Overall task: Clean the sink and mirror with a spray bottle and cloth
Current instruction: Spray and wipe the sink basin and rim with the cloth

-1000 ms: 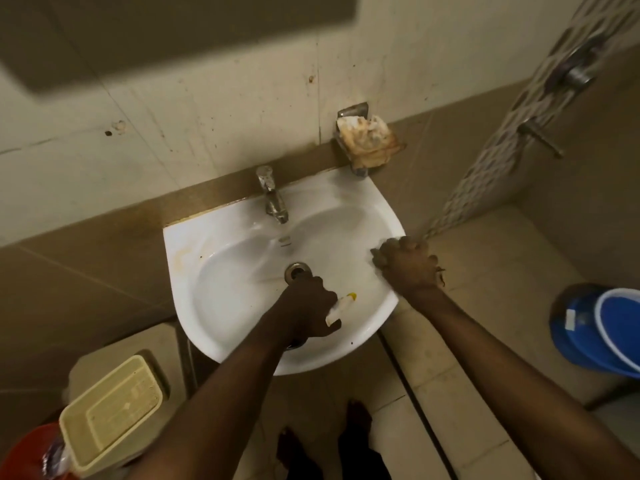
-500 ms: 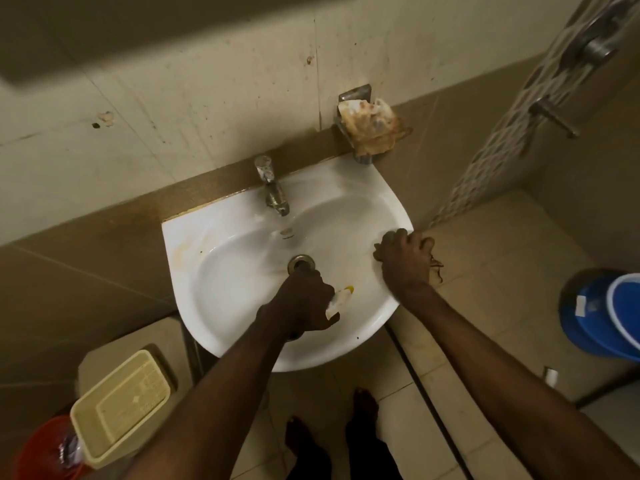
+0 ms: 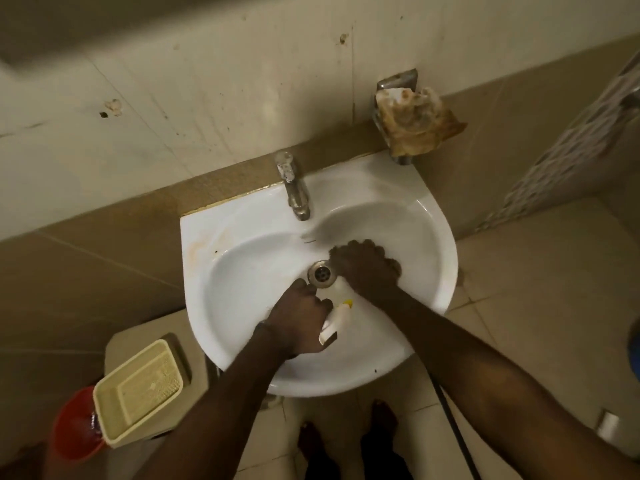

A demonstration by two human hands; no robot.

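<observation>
white sink (image 3: 242, 341), left hand (image 3: 298, 323) gripping spray bottle (image 3: 334, 318)

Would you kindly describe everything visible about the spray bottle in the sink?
The spray bottle is small, white and plastic-looking, with a yellow tip at its nozzle end. The left hand grips it, covering most of its body, so only the white head and the tip show. It is held over the front of the sink basin, tip aimed toward the right hand beside the drain.

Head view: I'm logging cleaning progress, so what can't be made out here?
- Cloth: hidden under the right hand in the sink.
- Spray bottle: mostly covered by the left hand.
- Mirror: cannot be told apart at the blurred top edge.
- Blue container: cut off by the right edge.
</observation>
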